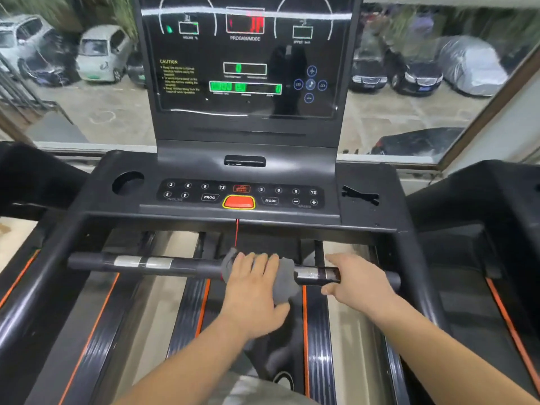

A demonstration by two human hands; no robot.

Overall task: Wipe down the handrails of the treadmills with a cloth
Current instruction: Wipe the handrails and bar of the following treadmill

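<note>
Two-handed, lower centre: clamps grey cloth (285, 276) round handrail (187, 266) with left hand (251, 290), grips handrail just beside with right hand (356, 282).

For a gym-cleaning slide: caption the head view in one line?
Left hand holds a grey cloth over the treadmill's front handrail; right hand grips it alongside.

The grey cloth (285, 283) at lower centre looks like soft, napped fabric. The handrail (198, 267) is smooth glossy black with polished metal plates (143, 262). The console (365, 176) is matt dark plastic, its display (204, 51) glossy.
</note>
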